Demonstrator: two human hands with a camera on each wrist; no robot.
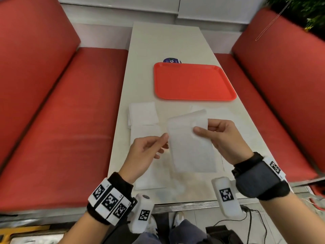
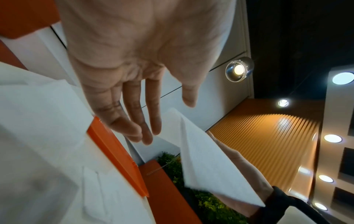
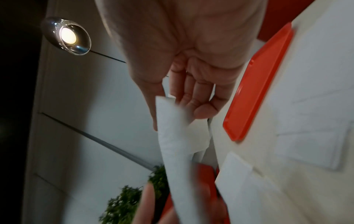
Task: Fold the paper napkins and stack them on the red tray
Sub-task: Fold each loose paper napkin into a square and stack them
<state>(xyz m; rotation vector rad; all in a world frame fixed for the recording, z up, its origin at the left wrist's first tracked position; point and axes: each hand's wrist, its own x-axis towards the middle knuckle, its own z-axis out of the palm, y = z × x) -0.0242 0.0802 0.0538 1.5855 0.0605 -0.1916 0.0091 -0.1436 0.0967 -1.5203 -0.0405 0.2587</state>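
Red benches (image 1: 58, 106), pale table (image 1: 165, 43)

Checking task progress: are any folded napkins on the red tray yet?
No, in the head view the red tray shows only bare surface, while one napkin is in the right hand.
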